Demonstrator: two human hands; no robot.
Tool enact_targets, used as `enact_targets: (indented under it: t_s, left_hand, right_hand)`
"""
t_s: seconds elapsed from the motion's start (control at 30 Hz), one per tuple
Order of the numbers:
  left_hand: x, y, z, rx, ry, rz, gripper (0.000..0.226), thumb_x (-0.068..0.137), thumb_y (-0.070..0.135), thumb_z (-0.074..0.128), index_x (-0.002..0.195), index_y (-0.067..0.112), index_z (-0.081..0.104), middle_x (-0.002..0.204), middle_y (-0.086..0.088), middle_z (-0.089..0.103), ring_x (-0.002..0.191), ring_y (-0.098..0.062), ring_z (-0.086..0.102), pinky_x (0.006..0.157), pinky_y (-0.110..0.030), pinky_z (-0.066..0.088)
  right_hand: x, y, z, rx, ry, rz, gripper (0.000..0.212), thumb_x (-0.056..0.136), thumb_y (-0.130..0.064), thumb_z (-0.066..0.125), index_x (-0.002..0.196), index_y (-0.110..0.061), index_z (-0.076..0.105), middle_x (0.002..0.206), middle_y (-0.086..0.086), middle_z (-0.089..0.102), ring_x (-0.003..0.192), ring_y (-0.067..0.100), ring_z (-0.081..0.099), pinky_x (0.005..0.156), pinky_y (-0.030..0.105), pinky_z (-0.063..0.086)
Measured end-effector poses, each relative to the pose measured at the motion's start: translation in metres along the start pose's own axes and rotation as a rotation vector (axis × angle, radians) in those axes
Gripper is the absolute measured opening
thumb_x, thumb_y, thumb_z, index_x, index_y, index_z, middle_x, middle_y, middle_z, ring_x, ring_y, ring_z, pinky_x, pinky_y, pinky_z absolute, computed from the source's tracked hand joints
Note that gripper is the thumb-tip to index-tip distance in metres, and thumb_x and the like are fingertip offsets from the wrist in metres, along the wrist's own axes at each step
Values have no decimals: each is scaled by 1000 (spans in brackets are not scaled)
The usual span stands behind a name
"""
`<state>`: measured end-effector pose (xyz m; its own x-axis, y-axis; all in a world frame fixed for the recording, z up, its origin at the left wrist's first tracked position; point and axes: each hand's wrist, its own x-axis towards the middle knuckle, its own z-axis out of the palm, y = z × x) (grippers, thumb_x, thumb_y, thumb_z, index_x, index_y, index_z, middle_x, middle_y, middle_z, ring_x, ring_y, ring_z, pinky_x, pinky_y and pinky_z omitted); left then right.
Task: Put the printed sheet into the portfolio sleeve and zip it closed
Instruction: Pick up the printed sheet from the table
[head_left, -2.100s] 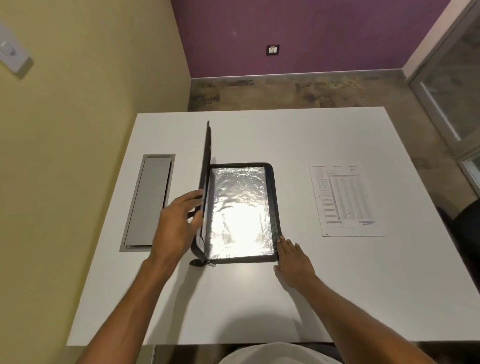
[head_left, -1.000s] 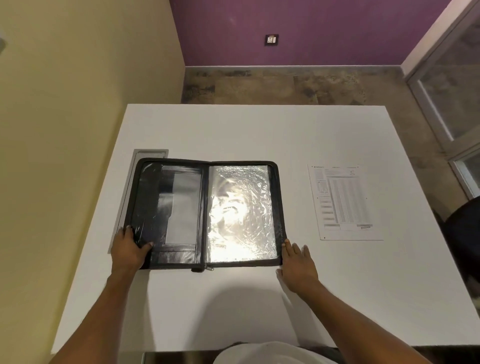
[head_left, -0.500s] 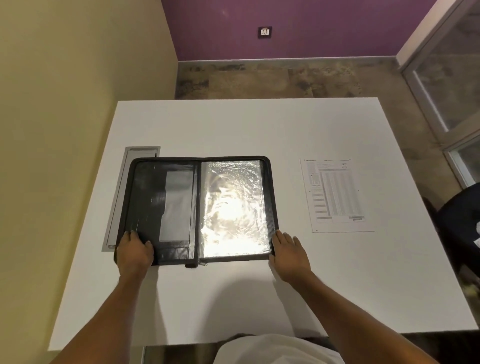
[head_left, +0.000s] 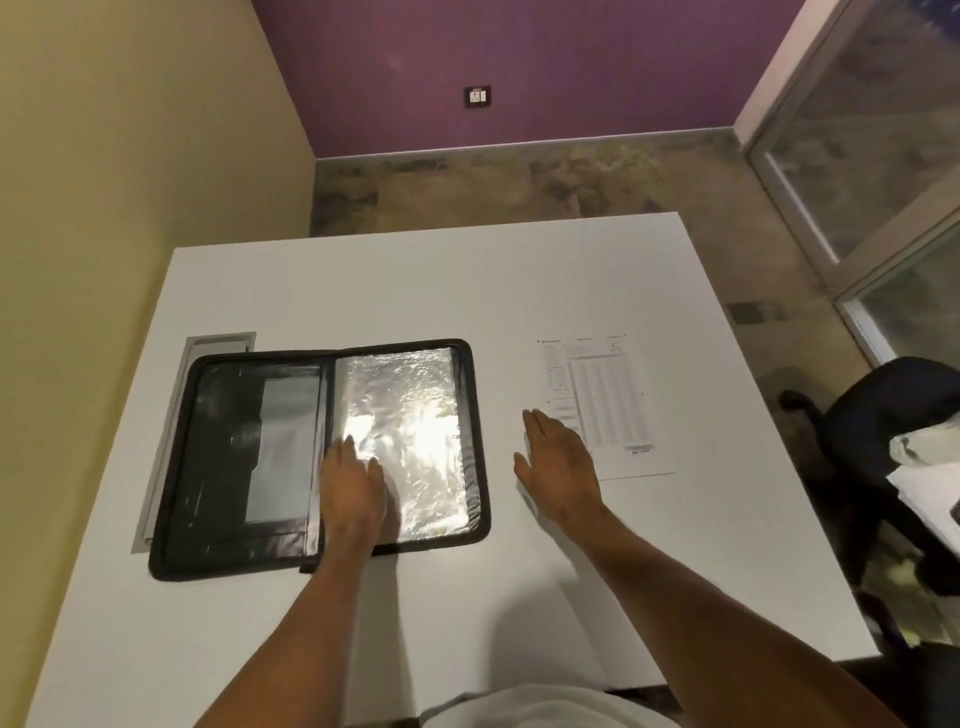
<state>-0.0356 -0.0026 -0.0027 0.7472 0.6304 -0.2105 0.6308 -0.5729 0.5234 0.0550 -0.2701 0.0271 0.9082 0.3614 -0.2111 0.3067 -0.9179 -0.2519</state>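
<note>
On the white table, the flat left hand is pressed on the open black zip portfolio's shiny plastic sleeve, while the right hand is spread beside the white printed sheet.

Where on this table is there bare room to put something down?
The table is bare along its far side, beyond the open portfolio and printed sheet, and along the near edge around the forearms. It is crowded in the strip between portfolio and sheet, where the right hand hovers.

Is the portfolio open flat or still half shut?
Open flat: both halves of the portfolio lie spread on the table, left hand on the shiny sleeve.
</note>
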Motion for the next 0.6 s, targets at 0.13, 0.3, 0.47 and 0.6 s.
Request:
enact_targets:
  t_s: [0.13, 0.3, 0.47, 0.6]
  left_hand:
    - [-16, 72, 47, -113, -50, 54, 56, 109, 21, 49, 161, 6, 34, 168, -12, 33, 156, -25, 29, 128, -39, 27]
    - [-25, 146, 101, -248, -124, 70, 49, 106, 19, 52, 153, 9, 44, 154, -10, 48, 143, -27, 46, 120, -44, 39]
    - [-21, 197, 141, -325, -152, 19, 53, 105, 16, 53, 156, 5, 42, 157, -13, 48, 145, -27, 46, 122, -34, 33]
    - [-12, 215, 171, -278, -206, -27, 56, 106, 25, 49, 158, 8, 38, 159, -11, 47, 149, -28, 41, 124, -43, 33]
  right_hand:
    - [17, 46, -17, 14, 41, 54, 63, 106, -38, 45, 161, -12, 28, 162, 7, 41, 146, 24, 42, 121, 39, 33]
    - [40, 106, -30, 53, 81, 160, 59, 104, -38, 48, 153, -8, 39, 148, 12, 52, 132, 31, 53, 112, 43, 42]
    - [66, 154, -33, 226, 149, 324, 53, 101, -31, 57, 145, -2, 48, 137, 17, 57, 125, 36, 56, 103, 48, 48]
    - [89, 182, -31, 334, 113, 429, 52, 100, -29, 60, 142, 0, 51, 134, 20, 58, 122, 40, 58, 100, 52, 50]
